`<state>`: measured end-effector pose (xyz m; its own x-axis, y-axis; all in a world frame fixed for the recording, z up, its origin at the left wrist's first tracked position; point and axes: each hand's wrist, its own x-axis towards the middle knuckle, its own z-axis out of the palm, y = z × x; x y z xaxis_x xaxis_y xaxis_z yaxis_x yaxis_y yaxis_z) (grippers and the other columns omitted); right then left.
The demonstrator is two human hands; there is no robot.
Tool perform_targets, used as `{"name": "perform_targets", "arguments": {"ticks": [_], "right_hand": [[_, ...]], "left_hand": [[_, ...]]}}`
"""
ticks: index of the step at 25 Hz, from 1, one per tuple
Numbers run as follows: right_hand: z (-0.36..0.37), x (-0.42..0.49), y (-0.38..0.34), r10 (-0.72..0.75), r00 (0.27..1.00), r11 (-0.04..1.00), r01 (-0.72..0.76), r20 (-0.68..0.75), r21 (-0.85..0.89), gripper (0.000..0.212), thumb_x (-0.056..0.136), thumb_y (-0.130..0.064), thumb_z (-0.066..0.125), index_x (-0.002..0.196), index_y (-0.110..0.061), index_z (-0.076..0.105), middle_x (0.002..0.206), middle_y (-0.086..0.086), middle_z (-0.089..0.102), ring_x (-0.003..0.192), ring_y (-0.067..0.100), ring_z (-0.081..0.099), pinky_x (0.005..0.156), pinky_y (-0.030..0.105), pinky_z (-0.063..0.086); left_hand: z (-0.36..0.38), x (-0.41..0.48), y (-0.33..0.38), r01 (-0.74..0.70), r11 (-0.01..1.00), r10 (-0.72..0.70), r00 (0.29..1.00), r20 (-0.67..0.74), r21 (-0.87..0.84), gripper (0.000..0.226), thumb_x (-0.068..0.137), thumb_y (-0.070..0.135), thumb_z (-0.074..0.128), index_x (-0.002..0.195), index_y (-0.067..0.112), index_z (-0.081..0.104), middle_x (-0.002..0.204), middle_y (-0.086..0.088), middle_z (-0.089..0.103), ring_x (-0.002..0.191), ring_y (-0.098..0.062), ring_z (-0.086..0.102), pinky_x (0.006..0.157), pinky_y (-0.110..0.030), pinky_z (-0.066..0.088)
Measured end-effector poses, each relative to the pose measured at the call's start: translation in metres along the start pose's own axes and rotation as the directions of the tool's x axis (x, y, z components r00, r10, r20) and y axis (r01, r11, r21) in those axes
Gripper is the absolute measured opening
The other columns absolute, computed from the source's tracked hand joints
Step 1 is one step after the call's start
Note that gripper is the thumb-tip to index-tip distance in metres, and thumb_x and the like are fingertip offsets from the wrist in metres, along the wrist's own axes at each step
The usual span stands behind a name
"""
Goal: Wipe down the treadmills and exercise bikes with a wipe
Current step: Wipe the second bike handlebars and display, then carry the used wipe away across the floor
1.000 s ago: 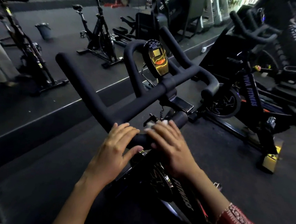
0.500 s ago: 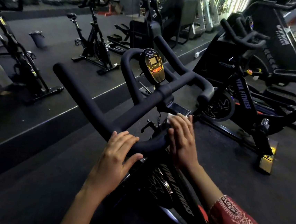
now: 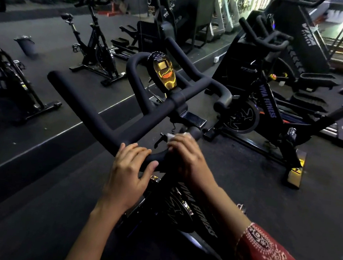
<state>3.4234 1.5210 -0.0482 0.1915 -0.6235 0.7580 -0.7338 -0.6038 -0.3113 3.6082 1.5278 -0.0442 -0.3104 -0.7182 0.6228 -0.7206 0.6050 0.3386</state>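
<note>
A black exercise bike stands right under me, its padded black handlebar spreading out in front with a gold console at the centre. My left hand grips the near bend of the handlebar, fingers over the top and thumb underneath. Just to its right, my right hand wraps the short near bar and holds a white wipe against it. Only the wipe's edge shows past the fingertips.
A second black bike stands close on the right. A raised platform edge runs diagonally on the left, with more bikes and a dark bin on it. Large machines line the back.
My right hand slid the wipe outward along the near bar, then back toward my left hand. The left hand has kept its grip in the same place.
</note>
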Motion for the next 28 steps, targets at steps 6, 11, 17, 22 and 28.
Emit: {"name": "perform_targets", "arguments": {"ticks": [6,11,17,22,28], "right_hand": [[-0.099,-0.045,0.028,0.201,0.976,0.964,-0.212,-0.083,-0.159,0.024,0.085,0.002,0.056,0.106,0.003,0.067,0.105,0.017,0.065,0.095,0.031,0.062,0.086,0.027,0.045],[-0.264,-0.128,0.049,0.371,0.881,0.775,-0.467,-0.292,-0.425,0.020,0.085,0.001,0.055,0.099,0.002,0.070,0.099,0.017,0.066,0.089,0.035,0.064,0.076,0.037,0.053],[-0.462,-0.280,-0.010,0.490,0.748,0.416,-0.652,-0.447,-0.634,0.015,0.080,0.008,0.060,0.089,0.001,0.071,0.091,0.018,0.067,0.083,0.038,0.064,0.072,0.037,0.054],[-0.570,-0.407,-0.090,0.513,0.553,0.116,-0.802,-0.656,-0.585,0.011,0.083,0.006,0.062,0.085,0.002,0.072,0.092,0.018,0.066,0.087,0.037,0.063,0.074,0.037,0.050],[-0.636,-0.474,-0.117,0.465,0.443,-0.011,-0.863,-0.767,-0.505,0.010,0.086,0.002,0.062,0.090,0.003,0.072,0.094,0.019,0.066,0.091,0.037,0.062,0.078,0.043,0.052]], "left_hand": [[0.038,0.041,0.082,-0.119,0.982,0.117,0.993,-0.025,-0.150,0.042,0.087,0.032,0.047,0.098,-0.001,0.070,0.101,-0.016,0.069,0.094,-0.032,0.065,0.095,-0.040,0.044],[0.105,0.056,0.235,-0.382,0.886,0.421,0.900,0.111,-0.263,0.028,0.077,0.019,0.060,0.091,-0.003,0.069,0.086,-0.018,0.069,0.080,-0.035,0.066,0.080,-0.049,0.054],[0.152,-0.010,0.462,-0.552,0.652,0.712,0.681,0.170,-0.520,0.030,0.077,0.024,0.053,0.080,-0.002,0.069,0.081,-0.020,0.068,0.076,-0.038,0.063,0.073,-0.042,0.053],[0.155,-0.104,0.622,-0.614,0.403,0.862,0.503,0.057,-0.679,0.017,0.077,0.016,0.069,0.074,-0.001,0.069,0.073,-0.019,0.067,0.068,-0.037,0.063,0.067,-0.039,0.052],[0.166,-0.144,0.727,-0.598,0.244,0.918,0.396,-0.017,-0.764,0.014,0.078,0.011,0.073,0.077,-0.002,0.070,0.077,-0.021,0.067,0.072,-0.039,0.063,0.071,-0.039,0.051]]}}
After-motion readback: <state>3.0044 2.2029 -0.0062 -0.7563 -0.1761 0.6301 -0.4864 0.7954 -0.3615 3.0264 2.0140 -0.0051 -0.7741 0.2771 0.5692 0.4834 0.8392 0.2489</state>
